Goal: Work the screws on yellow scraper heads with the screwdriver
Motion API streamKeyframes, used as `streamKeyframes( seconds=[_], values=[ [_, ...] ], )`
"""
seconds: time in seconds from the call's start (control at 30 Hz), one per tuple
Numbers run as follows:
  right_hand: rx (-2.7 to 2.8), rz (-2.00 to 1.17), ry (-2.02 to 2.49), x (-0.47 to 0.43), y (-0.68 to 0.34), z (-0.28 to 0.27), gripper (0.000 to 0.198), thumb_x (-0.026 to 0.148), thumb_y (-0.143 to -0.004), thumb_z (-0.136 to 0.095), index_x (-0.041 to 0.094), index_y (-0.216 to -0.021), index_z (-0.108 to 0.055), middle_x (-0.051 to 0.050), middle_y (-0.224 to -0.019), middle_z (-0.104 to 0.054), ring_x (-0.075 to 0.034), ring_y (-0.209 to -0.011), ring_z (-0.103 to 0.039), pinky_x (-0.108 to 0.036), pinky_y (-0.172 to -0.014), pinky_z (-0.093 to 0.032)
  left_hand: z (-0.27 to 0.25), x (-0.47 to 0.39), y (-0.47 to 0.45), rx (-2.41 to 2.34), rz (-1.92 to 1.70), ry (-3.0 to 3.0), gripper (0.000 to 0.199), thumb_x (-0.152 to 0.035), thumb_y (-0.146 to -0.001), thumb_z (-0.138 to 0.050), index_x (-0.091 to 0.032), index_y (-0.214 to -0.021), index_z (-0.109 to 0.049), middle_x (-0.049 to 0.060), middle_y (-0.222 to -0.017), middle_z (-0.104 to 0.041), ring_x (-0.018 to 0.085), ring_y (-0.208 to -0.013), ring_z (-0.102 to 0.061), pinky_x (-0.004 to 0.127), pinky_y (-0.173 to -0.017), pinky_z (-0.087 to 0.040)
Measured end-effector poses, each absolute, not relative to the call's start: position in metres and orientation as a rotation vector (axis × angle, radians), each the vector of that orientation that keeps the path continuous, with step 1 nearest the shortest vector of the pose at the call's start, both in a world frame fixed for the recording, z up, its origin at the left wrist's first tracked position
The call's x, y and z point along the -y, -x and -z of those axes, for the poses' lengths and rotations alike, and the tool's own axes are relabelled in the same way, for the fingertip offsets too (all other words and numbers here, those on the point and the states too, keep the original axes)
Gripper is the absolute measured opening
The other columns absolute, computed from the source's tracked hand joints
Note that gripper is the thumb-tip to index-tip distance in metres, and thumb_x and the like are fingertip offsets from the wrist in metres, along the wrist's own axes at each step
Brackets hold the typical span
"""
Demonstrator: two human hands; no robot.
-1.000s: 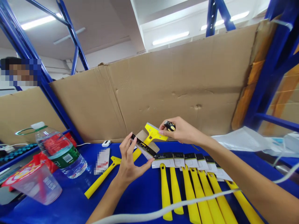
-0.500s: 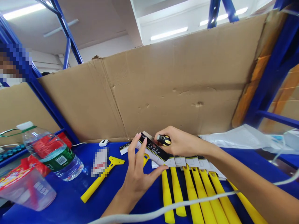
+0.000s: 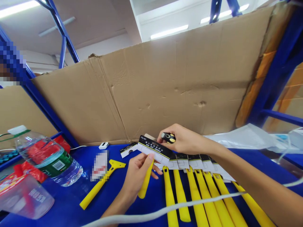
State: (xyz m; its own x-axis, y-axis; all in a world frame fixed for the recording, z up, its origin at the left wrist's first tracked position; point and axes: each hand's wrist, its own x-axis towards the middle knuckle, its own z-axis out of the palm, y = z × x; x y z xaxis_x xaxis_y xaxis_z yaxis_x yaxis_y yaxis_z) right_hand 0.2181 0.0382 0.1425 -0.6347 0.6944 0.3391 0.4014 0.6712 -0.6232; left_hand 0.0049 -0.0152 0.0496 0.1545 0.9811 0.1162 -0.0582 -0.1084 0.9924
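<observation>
My left hand [image 3: 136,173] is closed around the yellow handle of a scraper [image 3: 145,183], its thumb on top. The scraper's head is hidden at a black-and-white cardboard sleeve [image 3: 155,148], which tilts down to the right. My right hand [image 3: 181,138] grips a stubby black-and-yellow screwdriver [image 3: 169,137] at the sleeve's upper edge; its lower fingers are partly hidden. Several yellow-handled scrapers [image 3: 182,198] in similar sleeves lie in a row below my right forearm. To the left, a bare yellow scraper [image 3: 96,192] lies by a blurred white packet [image 3: 99,165].
A water bottle [image 3: 50,157] and a clear plastic cup [image 3: 28,201] stand at left. Another flat sleeve [image 3: 127,149] and a small white object [image 3: 103,145] lie near the cardboard wall [image 3: 165,85]. A white cable [image 3: 161,206] crosses the foreground. White plastic wrap [image 3: 246,135] lies at right.
My left hand has moved from the cardboard sleeve's face down to the scraper's yellow handle and closed on it. My right hand stays beside the sleeve with the screwdriver. The view has shifted slightly.
</observation>
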Motion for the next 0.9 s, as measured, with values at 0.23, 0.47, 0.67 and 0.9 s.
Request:
streamKeyframes(
  seconds=[0.23,0.47,0.67,0.9],
  values=[
    [2.156,-0.54,0.904,-0.037,-0.218,-0.147,0.029,0.049,-0.098,-0.069,0.024,-0.104,-0.081,-0.003,-0.101,-0.082,-0.019,-0.089,-0.072,-0.032,-0.079,-0.05,-0.043,0.02,-0.011,-1.042,-1.381,-1.212,0.048,-0.063,-0.091,-0.074,-0.015,-0.09,-0.067,0.001,-0.058,-0.067,0.01,-0.046,-0.054,0.019,-0.046,-0.043],
    [2.226,-0.645,0.908,-0.034,-0.217,-0.147,0.02,0.037,-0.091,-0.076,0.02,-0.099,-0.081,-0.005,-0.095,-0.082,-0.019,-0.083,-0.071,-0.031,-0.075,-0.05,-0.042,0.018,-0.009,-1.028,-1.394,-1.222,0.05,-0.065,-0.089,-0.075,-0.016,-0.084,-0.065,0.004,-0.059,-0.069,0.012,-0.046,-0.056,0.022,-0.047,-0.043],
    [2.21,-0.607,0.92,-0.029,-0.219,-0.153,0.015,0.033,-0.092,-0.073,0.019,-0.092,-0.08,-0.004,-0.086,-0.079,-0.017,-0.075,-0.064,-0.03,-0.07,-0.045,-0.042,0.019,-0.01,-0.984,-1.394,-1.269,0.043,-0.055,-0.09,-0.079,-0.013,-0.091,-0.072,0.008,-0.076,-0.077,0.012,-0.053,-0.062,0.024,-0.053,-0.051],
    [2.206,-0.51,0.926,-0.03,-0.224,-0.156,0.014,0.033,-0.092,-0.074,0.02,-0.091,-0.08,-0.004,-0.086,-0.08,-0.017,-0.075,-0.067,-0.03,-0.071,-0.046,-0.04,0.017,-0.012,-0.927,-1.488,-1.314,0.033,-0.045,-0.091,-0.079,-0.016,-0.097,-0.064,0.008,-0.097,-0.075,0.015,-0.067,-0.069,0.028,-0.059,-0.058]
  ],
)
